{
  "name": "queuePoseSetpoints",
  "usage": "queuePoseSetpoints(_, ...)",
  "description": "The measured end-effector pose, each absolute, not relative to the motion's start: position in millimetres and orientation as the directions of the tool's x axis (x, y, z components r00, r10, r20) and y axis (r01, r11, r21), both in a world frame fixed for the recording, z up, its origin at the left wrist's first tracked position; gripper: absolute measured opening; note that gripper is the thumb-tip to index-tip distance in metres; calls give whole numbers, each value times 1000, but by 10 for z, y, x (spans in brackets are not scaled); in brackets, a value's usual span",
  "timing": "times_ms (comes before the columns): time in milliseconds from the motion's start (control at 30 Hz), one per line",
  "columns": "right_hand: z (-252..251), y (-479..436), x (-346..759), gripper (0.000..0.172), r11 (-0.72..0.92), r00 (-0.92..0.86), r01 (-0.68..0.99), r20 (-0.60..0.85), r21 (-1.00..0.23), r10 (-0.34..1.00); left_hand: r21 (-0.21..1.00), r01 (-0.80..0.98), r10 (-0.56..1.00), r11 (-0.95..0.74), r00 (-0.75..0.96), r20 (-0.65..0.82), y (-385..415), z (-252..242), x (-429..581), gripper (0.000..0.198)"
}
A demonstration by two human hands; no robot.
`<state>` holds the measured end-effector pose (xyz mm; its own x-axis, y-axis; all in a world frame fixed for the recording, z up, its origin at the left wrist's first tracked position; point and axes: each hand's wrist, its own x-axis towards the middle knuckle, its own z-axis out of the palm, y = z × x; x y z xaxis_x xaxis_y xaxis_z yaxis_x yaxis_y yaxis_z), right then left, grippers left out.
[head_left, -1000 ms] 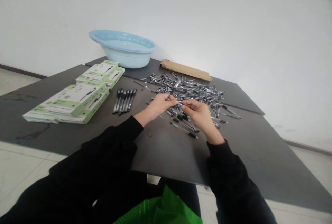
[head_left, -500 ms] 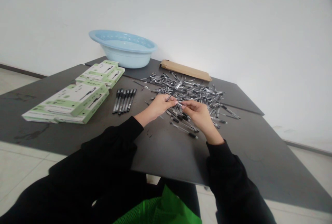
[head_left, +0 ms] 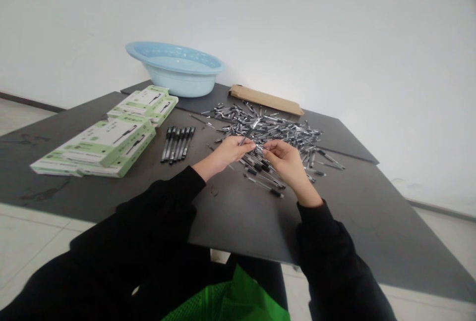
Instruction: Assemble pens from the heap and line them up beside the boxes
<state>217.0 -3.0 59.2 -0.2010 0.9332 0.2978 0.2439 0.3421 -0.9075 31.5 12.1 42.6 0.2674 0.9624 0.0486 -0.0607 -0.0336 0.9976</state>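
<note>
Relation noted: slim pen (head_left: 250, 132) against the two sets of fingertips. The pen was in the centre of the frame, low end at the left hand (head_left: 231, 151), long axis slanting from there toward the upper right, its clear upper end against the backdrop of the pile of pens (head_left: 286, 130). It lay across the left hand at the base of the fingers or between them; the exact hold could not be made out. The left hand was the nearer one: it touched the pen, while the right hand (head_left: 286, 160) was apart from it, on the right, with its fingertips below the level of the pen's upper end.

Finger state, left: closed round the pen, thumb and forefinger extended toward the right of the frame, tips close together. Finger state, right: thumb and forefinger narrow, pointing left, facing the left fingertips across a small gap. Something small and pale showed near that gap; whether either pair of tips pinched it, or it belonged to the pile behind, I could not tell.

Surroundings: a row of pens (head_left: 177, 145), side by side, left of centre, dark ends uppermost, well apart from both hands. Green-and-white boxes (head_left: 107, 137) stood stacked farther left; a blue basin (head_left: 186, 83) sat upper left of centre.
</note>
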Motion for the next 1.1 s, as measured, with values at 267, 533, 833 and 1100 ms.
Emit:
queuePoseSetpoints(267,582,-44,2173,19,344,-221,308,285,-887,933,997,-71,968,-36,244,53,132,418,325,22)
queuePoseSetpoints(533,612,-66,2167,20,327,-217,310,268,-893,939,996,-86,961,-9,274,32,108,447,320,23)
queuePoseSetpoints(833,593,-61,2165,22,312,-209,306,256,-899,944,996,-53,975,-67,210,77,78,473,334,20)
queuePoseSetpoints(1100,623,-70,2172,23,318,-194,311,268,-896,944,994,-106,975,-41,211,62,90,454,324,14)
